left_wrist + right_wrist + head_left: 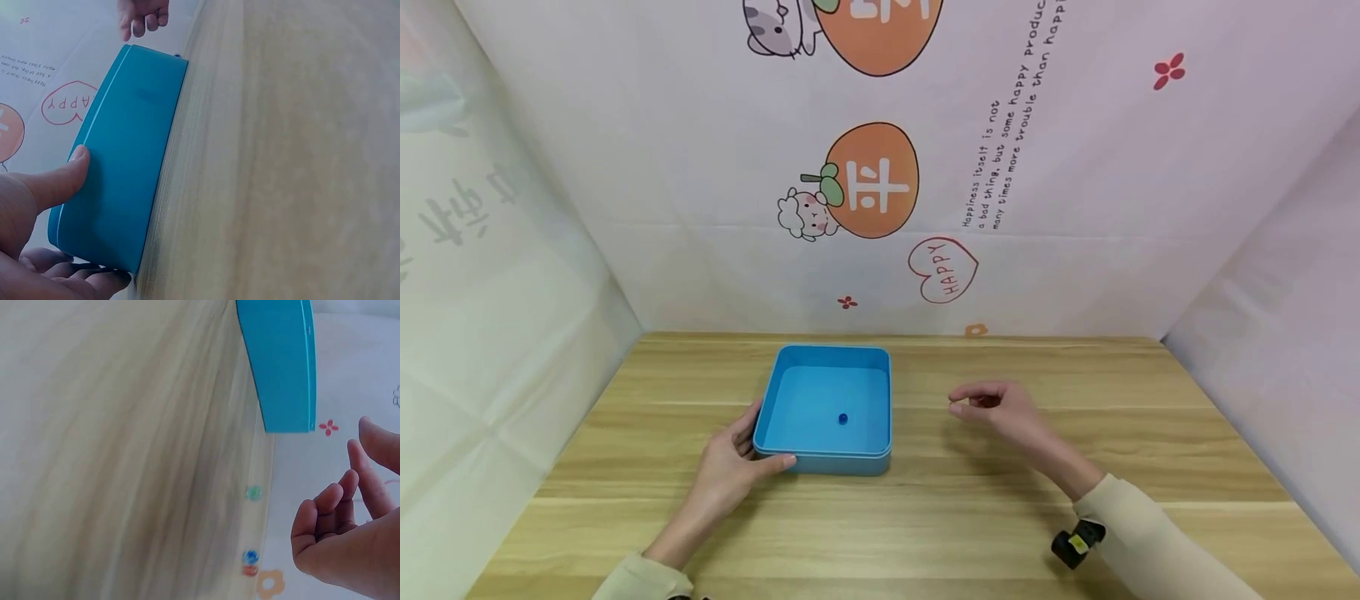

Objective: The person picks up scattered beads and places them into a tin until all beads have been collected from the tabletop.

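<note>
- Head view: gripping blue box (838,463) with left hand (730,465); could roll dark-blue bead (842,419) thumbward by tilting.
- With right hand (1011,412) half-curled, empty: could bump green bead (253,492) beneath, dipping.

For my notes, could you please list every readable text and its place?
"HAPPY": red heart
"平": lower orange fruit
"Happiness itself is not a bad thing, but some happy produc… many times more trouble than happi…": back cloth, cut off
Too blurred: characters on left cloth
Cropped: upper orange fruit's lettering
</note>
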The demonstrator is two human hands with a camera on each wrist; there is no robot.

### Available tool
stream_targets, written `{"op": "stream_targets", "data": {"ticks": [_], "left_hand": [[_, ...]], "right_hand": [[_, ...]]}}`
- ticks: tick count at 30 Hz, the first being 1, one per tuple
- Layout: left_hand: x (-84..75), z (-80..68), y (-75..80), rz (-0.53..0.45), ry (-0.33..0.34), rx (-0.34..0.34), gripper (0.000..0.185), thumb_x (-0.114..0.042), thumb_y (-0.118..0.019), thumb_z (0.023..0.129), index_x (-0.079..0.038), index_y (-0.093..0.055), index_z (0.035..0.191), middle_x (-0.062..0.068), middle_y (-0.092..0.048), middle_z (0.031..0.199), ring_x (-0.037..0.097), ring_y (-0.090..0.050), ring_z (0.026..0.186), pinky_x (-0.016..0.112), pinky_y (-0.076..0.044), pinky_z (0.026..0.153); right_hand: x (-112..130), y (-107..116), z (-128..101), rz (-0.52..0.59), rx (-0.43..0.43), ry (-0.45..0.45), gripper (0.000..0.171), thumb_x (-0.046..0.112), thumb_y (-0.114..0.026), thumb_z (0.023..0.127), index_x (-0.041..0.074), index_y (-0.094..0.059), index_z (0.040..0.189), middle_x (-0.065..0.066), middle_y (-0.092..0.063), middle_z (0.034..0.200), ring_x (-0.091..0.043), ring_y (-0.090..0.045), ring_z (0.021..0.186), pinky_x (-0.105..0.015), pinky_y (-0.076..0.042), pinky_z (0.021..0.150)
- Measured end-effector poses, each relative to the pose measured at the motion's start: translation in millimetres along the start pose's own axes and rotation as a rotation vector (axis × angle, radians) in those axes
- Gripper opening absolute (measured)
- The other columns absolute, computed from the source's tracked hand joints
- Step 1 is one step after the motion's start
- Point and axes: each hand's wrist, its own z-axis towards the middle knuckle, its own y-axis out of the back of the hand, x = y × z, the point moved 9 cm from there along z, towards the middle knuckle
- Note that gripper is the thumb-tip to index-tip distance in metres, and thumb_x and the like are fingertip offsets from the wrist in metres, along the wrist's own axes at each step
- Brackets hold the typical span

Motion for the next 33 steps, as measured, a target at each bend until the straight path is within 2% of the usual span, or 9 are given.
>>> {"op": "stream_targets", "data": {"ticks": [5,10,18,26,30,33], "left_hand": [[-0.1,1.2,-0.8,-0.020,-0.004,0.001,0.107,-0.014,-0.094,0.082,0.003,-0.027,0.164,0.023,-0.027,0.168,0.039,-0.036,0.150,0.044,-0.038,0.117],[-0.4,0.8,-1.0,-0.029,-0.007,0.004,0.107,-0.014,-0.094,0.082,0.003,-0.027,0.164,0.023,-0.027,0.168,0.039,-0.035,0.150,0.044,-0.037,0.117],[-0.6,0.2,0.3,-0.038,0.001,0.004,0.108,-0.014,-0.094,0.082,0.003,-0.027,0.164,0.024,-0.028,0.168,0.039,-0.036,0.150,0.044,-0.037,0.117],[0.7,0.5,1.2,-0.040,-0.006,0.002,0.107,-0.014,-0.094,0.082,0.002,-0.028,0.164,0.023,-0.029,0.167,0.038,-0.037,0.149,0.044,-0.038,0.117],[1.8,0.0,0.7,-0.043,-0.001,0.004,0.107,-0.014,-0.094,0.082,0.003,-0.028,0.164,0.023,-0.029,0.167,0.038,-0.038,0.149,0.044,-0.039,0.117],[2.0,-0.3,0.3,-0.039,0.004,0.006,0.107,-0.016,-0.094,0.082,0.003,-0.027,0.164,0.023,-0.029,0.167,0.038,-0.038,0.149,0.044,-0.040,0.116]], "right_hand": [[-10,20,-4,0.049,-0.045,0.012,0.036,0.016,-0.078,0.099,-0.008,-0.072,0.125,-0.012,-0.073,0.107,-0.019,-0.062,0.091,-0.033,-0.057,0.076],[-20,39,-1,0.075,-0.061,0.021,0.041,0.018,-0.076,0.100,-0.008,-0.069,0.131,-0.009,-0.073,0.113,-0.013,-0.065,0.098,-0.034,-0.059,0.084],[-37,68,9,-0.036,-0.088,-0.056,0.048,0.027,-0.078,0.100,-0.003,-0.068,0.136,-0.006,-0.068,0.110,-0.017,-0.059,0.101,-0.037,-0.054,0.091],[-51,79,27,-0.083,-0.043,-0.095,0.048,0.026,-0.077,0.100,-0.002,-0.067,0.138,-0.015,-0.070,0.129,-0.027,-0.058,0.116,-0.050,-0.050,0.101],[-57,79,33,-0.082,-0.017,-0.097,0.047,0.023,-0.076,0.101,-0.003,-0.067,0.138,-0.020,-0.066,0.138,-0.032,-0.056,0.123,-0.050,-0.051,0.102],[-58,79,36,-0.107,-0.012,-0.095,0.045,0.022,-0.076,0.100,-0.003,-0.068,0.137,-0.020,-0.064,0.136,-0.031,-0.056,0.119,-0.046,-0.054,0.097]]}}
